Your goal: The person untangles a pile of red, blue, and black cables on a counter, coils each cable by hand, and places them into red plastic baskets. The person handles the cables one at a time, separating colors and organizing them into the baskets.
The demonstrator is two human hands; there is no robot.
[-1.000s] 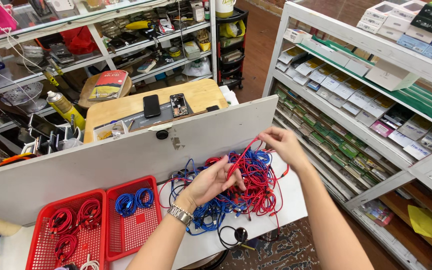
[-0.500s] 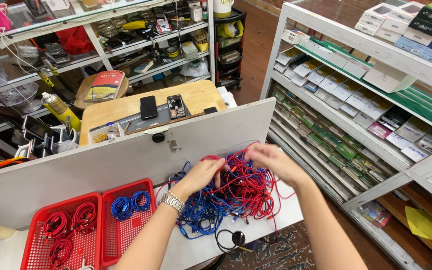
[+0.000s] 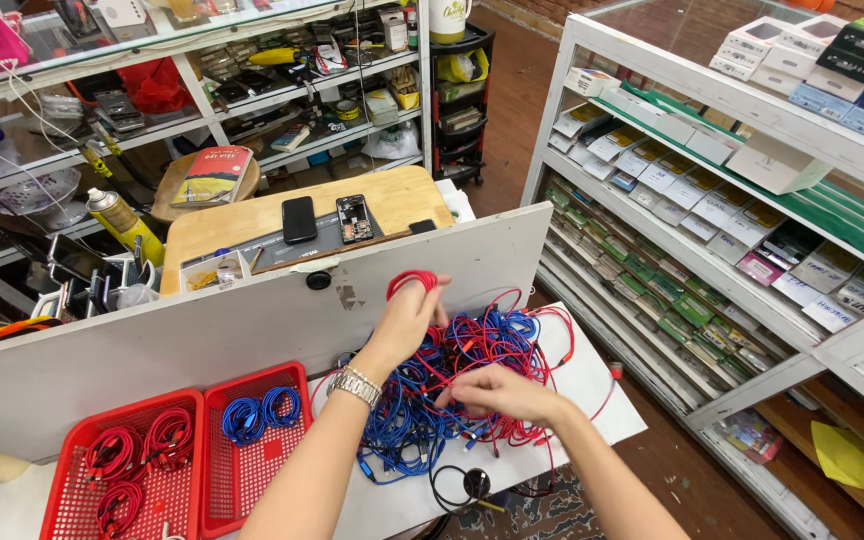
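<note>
A tangled heap of red and blue cables [image 3: 472,370] lies on the white table top [image 3: 602,400]. My left hand [image 3: 407,320], with a metal watch on the wrist, holds a coiled red cable [image 3: 410,282] raised above the heap, against the white partition. My right hand [image 3: 497,392] rests low on the front of the heap, fingers pinching strands of it. At the left stand two red baskets: one [image 3: 117,465] with coiled red cables, the other [image 3: 252,440] with coiled blue cables [image 3: 257,413].
A white partition board [image 3: 202,330] rises behind the table. Beyond it a wooden desk [image 3: 402,195] carries two phones and small parts. Shelves of boxed goods [image 3: 712,200] run along the right. A black cable [image 3: 462,487] lies at the table's front edge.
My left hand has risen from the heap with a red coil in it. My right hand has dropped from the upper right of the heap to its front.
</note>
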